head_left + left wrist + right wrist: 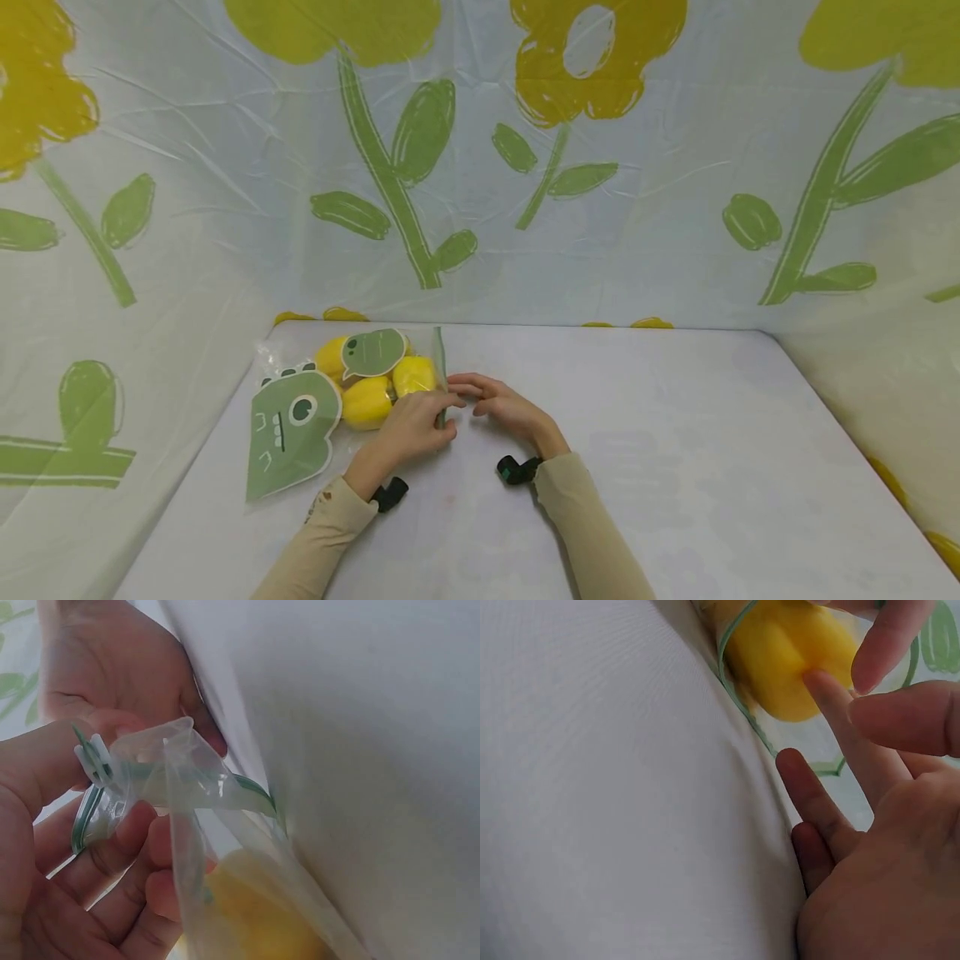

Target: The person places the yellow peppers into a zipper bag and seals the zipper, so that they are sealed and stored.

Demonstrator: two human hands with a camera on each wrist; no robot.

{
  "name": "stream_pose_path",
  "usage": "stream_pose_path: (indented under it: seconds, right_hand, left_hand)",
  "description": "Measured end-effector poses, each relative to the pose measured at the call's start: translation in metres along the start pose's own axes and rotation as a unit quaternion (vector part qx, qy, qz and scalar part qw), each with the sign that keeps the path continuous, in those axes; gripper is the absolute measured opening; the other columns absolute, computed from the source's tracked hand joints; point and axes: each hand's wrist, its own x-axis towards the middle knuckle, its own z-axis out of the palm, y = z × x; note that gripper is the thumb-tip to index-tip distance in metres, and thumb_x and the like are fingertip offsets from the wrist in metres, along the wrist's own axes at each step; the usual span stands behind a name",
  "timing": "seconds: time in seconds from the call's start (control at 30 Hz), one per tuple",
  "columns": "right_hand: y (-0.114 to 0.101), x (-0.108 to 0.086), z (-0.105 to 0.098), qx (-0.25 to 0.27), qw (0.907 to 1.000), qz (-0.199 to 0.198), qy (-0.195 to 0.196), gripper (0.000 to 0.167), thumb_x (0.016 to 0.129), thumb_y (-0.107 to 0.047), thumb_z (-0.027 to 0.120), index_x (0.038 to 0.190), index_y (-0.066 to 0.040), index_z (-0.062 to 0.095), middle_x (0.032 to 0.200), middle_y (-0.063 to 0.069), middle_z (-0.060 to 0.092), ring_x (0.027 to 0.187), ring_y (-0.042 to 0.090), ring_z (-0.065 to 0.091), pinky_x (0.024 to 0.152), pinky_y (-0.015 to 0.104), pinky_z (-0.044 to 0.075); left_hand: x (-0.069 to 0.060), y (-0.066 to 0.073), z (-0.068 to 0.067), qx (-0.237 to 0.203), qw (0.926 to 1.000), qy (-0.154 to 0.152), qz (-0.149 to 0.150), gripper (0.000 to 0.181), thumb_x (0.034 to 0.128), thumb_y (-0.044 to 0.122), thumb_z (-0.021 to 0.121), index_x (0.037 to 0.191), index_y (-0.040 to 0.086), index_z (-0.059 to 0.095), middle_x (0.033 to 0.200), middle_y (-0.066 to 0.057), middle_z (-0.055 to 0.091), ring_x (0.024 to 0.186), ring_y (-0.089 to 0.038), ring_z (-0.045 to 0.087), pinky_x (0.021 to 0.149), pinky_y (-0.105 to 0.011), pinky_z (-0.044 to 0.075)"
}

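A clear zip bag (296, 442) with a green dinosaur print lies on the left half of the table. Inside it are several yellow bell peppers (367, 403). My left hand (416, 419) holds the bag's right edge, thumb and fingers on the green zip strip (90, 810) beside its white slider (93, 760). My right hand (512, 412) is at the bag's mouth with fingers spread and loosely bent, gripping nothing. In the right wrist view, the mouth gapes, and one right fingertip (821, 682) overlaps the nearest pepper (784, 656); whether they touch, I cannot tell.
A white-covered table (675, 467) extends to the right of the hands. Behind and at both sides hangs a pale curtain (660, 208) printed with flowers. A black wrist camera (517, 471) sits on the right wrist, another (392, 494) on the left.
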Motion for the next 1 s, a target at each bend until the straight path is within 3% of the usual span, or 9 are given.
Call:
stream_pose_path:
  seconds: [0.3,0.6,0.77,1.0]
  right_hand:
    - [-0.001,0.031,-0.006,-0.060,0.9935,0.009,0.097,0.051,0.088,0.010,0.035,0.135,0.003,0.056,0.133,0.020,0.059,0.120,0.035,0.055,0.103,0.044,0.037]
    - [-0.010,0.070,-0.012,-0.170,0.9738,0.078,0.129,0.055,0.082,0.004,0.043,0.133,-0.004,0.062,0.151,0.007,0.045,0.144,0.026,0.031,0.116,0.048,0.021]
    - [-0.012,0.069,-0.013,-0.155,0.9760,0.082,0.128,0.058,0.081,0.005,0.040,0.134,-0.006,0.062,0.145,0.007,0.052,0.140,0.024,0.038,0.115,0.046,0.025]
    - [-0.011,0.050,-0.027,-0.129,0.9798,0.065,0.138,0.054,0.087,0.002,0.045,0.139,-0.008,0.058,0.147,0.006,0.049,0.138,0.026,0.040,0.114,0.049,0.027]
  left_hand:
    - [0.002,-0.002,-0.003,0.003,1.0000,0.000,-0.005,0.029,0.0757,0.009,0.071,0.104,0.008,0.074,0.067,0.008,0.058,0.054,-0.002,0.044,0.052,-0.022,0.040]
    - [0.001,0.002,-0.004,-0.006,0.9999,-0.004,0.012,0.029,0.0754,0.006,0.070,0.104,0.004,0.074,0.066,0.005,0.061,0.054,-0.002,0.045,0.055,-0.023,0.042]
    - [0.001,0.004,-0.001,0.004,0.9999,-0.004,0.013,0.028,0.0760,0.008,0.070,0.104,0.005,0.074,0.070,0.004,0.064,0.055,-0.002,0.046,0.055,-0.023,0.043]
    - [0.004,0.016,0.004,0.025,0.9995,-0.014,0.017,0.025,0.0778,0.012,0.073,0.102,0.006,0.074,0.086,-0.002,0.072,0.064,-0.011,0.058,0.063,-0.031,0.052]
